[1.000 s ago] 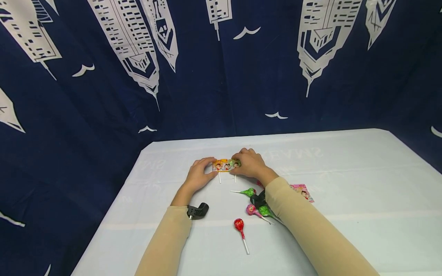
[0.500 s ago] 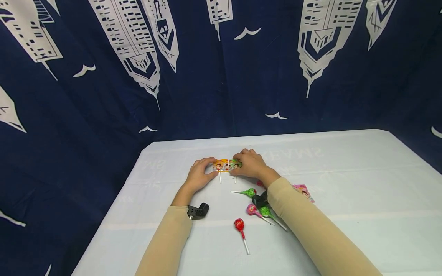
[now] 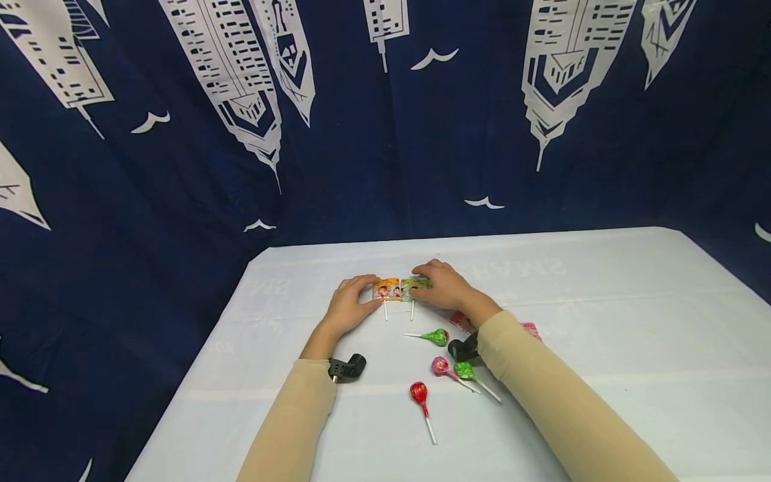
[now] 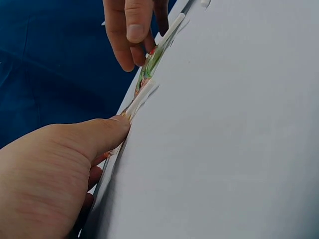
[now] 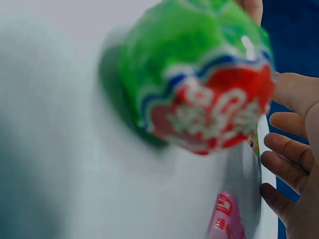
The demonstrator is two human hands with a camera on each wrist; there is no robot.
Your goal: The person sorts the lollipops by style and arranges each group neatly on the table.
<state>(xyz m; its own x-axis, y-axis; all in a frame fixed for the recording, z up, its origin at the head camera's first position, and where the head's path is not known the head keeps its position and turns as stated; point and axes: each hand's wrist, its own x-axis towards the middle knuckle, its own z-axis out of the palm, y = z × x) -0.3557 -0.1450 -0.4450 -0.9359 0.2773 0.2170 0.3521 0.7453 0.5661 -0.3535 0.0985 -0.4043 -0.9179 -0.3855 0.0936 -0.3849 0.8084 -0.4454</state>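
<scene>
A navy curtain printed with white towers fills my 12 o'clock, and the white table spreads before it. My tan sleeves reach inward from 7 and 5 o'clock. My left hand pinches the left end of the orange flat lollipop between thumb and fingers. My right hand is loosely spread, grasping nothing; its thumb overlaps the green flat lollipop, though I can't tell if it touches. The green one lies just beside the orange, at its 3 o'clock, both sticks pointing to 6. Pink wrapping shows on both sides of my right forearm, one piece or two I can't tell. The red round lollipop lies nearest me, stick toward 5 o'clock. At its 1 to 2 o'clock sit a green round lollipop and, just beside it at 9 o'clock, a pink round lollipop. Another green lollipop points its stick to 9.
</scene>
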